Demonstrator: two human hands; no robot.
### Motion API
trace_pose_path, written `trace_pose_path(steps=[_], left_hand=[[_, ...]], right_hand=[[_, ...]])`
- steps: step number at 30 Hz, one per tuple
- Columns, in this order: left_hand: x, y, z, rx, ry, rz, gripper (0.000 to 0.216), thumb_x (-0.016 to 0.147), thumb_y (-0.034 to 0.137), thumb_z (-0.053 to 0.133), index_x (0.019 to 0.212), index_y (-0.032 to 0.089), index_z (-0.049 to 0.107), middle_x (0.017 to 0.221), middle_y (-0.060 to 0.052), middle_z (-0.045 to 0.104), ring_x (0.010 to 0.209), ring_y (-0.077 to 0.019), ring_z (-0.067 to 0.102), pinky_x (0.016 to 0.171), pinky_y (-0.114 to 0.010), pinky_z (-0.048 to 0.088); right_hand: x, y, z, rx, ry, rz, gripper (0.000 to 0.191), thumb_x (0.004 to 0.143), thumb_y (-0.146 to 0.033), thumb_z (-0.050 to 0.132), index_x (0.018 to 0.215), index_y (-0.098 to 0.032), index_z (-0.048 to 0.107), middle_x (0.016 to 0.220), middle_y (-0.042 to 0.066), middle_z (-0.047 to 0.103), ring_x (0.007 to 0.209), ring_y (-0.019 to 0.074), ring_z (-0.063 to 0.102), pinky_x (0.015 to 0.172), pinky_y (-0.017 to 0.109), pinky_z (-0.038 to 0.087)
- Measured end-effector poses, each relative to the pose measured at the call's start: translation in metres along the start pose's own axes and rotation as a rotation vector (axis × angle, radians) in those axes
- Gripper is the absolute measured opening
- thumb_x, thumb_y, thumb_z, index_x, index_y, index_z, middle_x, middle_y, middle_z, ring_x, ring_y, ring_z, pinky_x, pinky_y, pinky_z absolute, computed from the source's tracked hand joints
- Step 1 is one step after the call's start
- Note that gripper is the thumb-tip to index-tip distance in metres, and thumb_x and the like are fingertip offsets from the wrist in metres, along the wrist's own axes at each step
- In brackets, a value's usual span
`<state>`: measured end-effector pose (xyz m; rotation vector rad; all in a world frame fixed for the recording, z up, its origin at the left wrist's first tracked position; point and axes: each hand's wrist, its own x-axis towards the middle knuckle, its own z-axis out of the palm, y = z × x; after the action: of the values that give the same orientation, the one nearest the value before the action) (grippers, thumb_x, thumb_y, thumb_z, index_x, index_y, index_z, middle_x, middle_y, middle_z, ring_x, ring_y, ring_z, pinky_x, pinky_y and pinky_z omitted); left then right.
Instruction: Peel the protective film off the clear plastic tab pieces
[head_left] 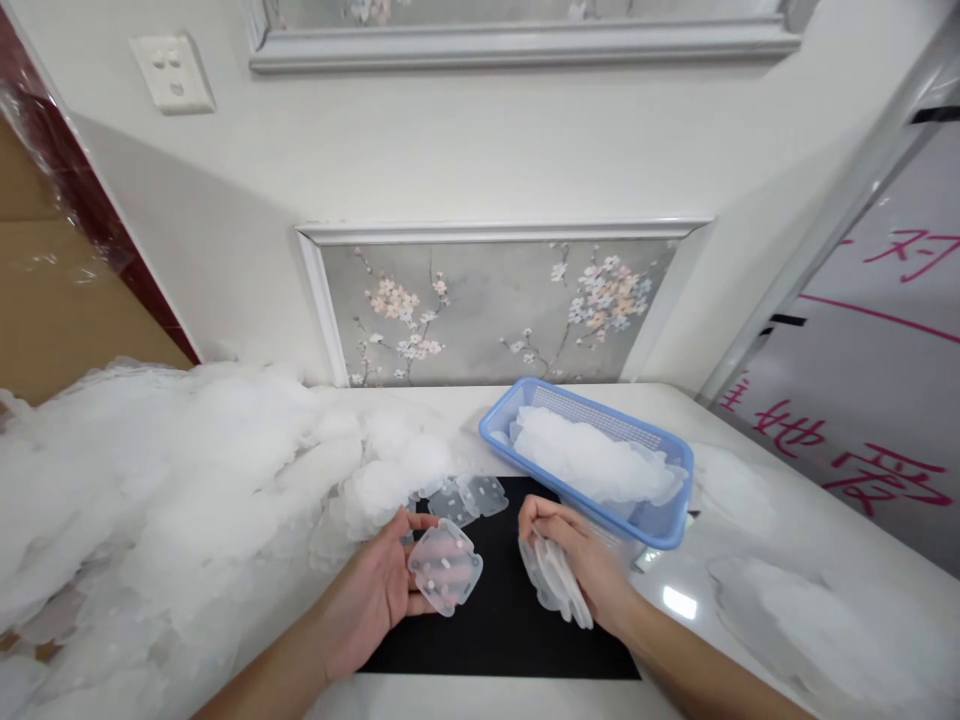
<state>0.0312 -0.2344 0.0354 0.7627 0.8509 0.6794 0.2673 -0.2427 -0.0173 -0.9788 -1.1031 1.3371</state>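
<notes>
My left hand (397,575), palm up, holds a single translucent plastic piece (445,567) with wavy edges and small raised white nubs. Its fingers show through from behind. To the right, my right hand (570,560) is closed around a small stack of the same translucent pieces (553,578), held on edge. Both hands are above a black mat (502,640). A few loose clear pieces (469,498) lie at the mat's back edge, just beyond my left hand.
A blue basket (679,500) behind my right hand holds a row of stacked translucent pieces (592,455). A large heap of such pieces (172,480) covers the left side of the white table (720,530). A wall with a floral panel (495,310) rises behind.
</notes>
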Motion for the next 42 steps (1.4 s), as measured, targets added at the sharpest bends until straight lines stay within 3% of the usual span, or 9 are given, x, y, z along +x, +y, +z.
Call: trace_pose_path(steps=[6,10,14,17,21,25,34,39,42], left_hand=[[-0.002,-0.001,0.005,-0.048,-0.042,0.011,0.040,0.094,0.052,0.041,0.109,0.016,0.052,0.106,-0.013,0.066,0.090,-0.0219,0.065,0.090,-0.046,0.049],[-0.001,-0.008,0.006,0.026,-0.087,0.012,0.048,0.094,0.054,0.037,0.119,0.015,0.051,0.115,-0.015,0.065,0.108,-0.0254,0.063,0.102,-0.045,0.043],[0.009,-0.017,-0.008,0.733,0.089,0.281,0.043,0.092,0.050,0.045,0.125,0.024,0.052,0.132,-0.010,0.057,0.128,-0.0271,0.050,0.112,-0.046,0.033],[0.020,-0.020,-0.021,1.338,0.126,0.512,0.037,0.090,0.033,0.050,0.127,0.030,0.051,0.145,-0.005,0.046,0.136,-0.0270,0.040,0.113,-0.051,0.031],[0.029,-0.022,-0.025,1.617,0.119,0.616,0.042,0.089,0.025,0.050,0.131,0.027,0.048,0.142,-0.007,0.049,0.131,-0.0277,0.043,0.108,-0.052,0.036],[0.028,-0.021,-0.020,1.539,0.124,0.634,0.026,0.087,0.031,0.056,0.112,0.026,0.062,0.112,-0.007,0.062,0.108,-0.0295,0.052,0.096,-0.049,0.041],[0.038,-0.018,-0.026,1.293,0.197,0.641,0.014,0.079,0.035,0.066,0.073,0.023,0.067,0.082,-0.009,0.056,0.092,-0.0312,0.050,0.091,-0.049,0.037],[0.026,-0.017,-0.019,1.199,0.206,0.625,0.018,0.082,0.034,0.060,0.068,0.023,0.059,0.095,-0.008,0.060,0.101,-0.0284,0.054,0.090,-0.039,0.040],[0.015,-0.011,-0.012,0.941,0.290,0.461,0.025,0.086,0.039,0.055,0.069,0.022,0.053,0.093,-0.005,0.061,0.091,-0.0221,0.056,0.078,-0.030,0.042]], right_hand=[[-0.013,0.000,0.009,-0.663,-0.170,-0.295,0.020,0.073,-0.030,0.072,0.082,-0.022,0.056,0.065,-0.004,0.051,0.058,0.0137,0.048,0.056,0.026,0.039],[-0.016,0.005,0.017,-0.801,-0.259,-0.539,0.013,0.085,-0.029,0.057,0.094,-0.024,0.066,0.086,0.005,0.058,0.065,0.0150,0.053,0.058,0.027,0.042],[-0.011,-0.001,0.018,-0.422,-0.112,-0.222,0.028,0.088,-0.044,0.053,0.075,-0.020,0.058,0.078,0.005,0.063,0.065,0.0157,0.056,0.062,0.029,0.046],[-0.007,-0.007,0.016,-0.118,-0.076,0.072,0.035,0.079,-0.055,0.063,0.083,-0.021,0.058,0.062,-0.001,0.061,0.057,0.0151,0.054,0.056,0.026,0.043],[-0.004,-0.008,0.015,0.103,-0.071,0.262,0.035,0.066,-0.043,0.073,0.090,-0.019,0.062,0.053,-0.006,0.054,0.045,0.0097,0.042,0.044,0.020,0.030],[-0.002,-0.004,0.013,0.196,-0.047,0.328,0.032,0.062,-0.033,0.071,0.090,-0.019,0.064,0.047,-0.008,0.048,0.040,0.0081,0.037,0.041,0.020,0.027],[0.000,-0.005,0.011,0.279,-0.031,0.328,0.028,0.059,-0.029,0.072,0.085,-0.019,0.066,0.047,-0.007,0.052,0.040,0.0090,0.042,0.041,0.020,0.034],[-0.001,-0.004,0.011,0.284,0.018,0.350,0.034,0.058,-0.029,0.074,0.090,-0.019,0.068,0.051,-0.005,0.057,0.043,0.0104,0.047,0.043,0.022,0.038],[-0.001,-0.003,0.011,0.293,0.038,0.354,0.034,0.057,-0.029,0.075,0.088,-0.019,0.068,0.052,-0.005,0.057,0.042,0.0092,0.044,0.042,0.021,0.034]])
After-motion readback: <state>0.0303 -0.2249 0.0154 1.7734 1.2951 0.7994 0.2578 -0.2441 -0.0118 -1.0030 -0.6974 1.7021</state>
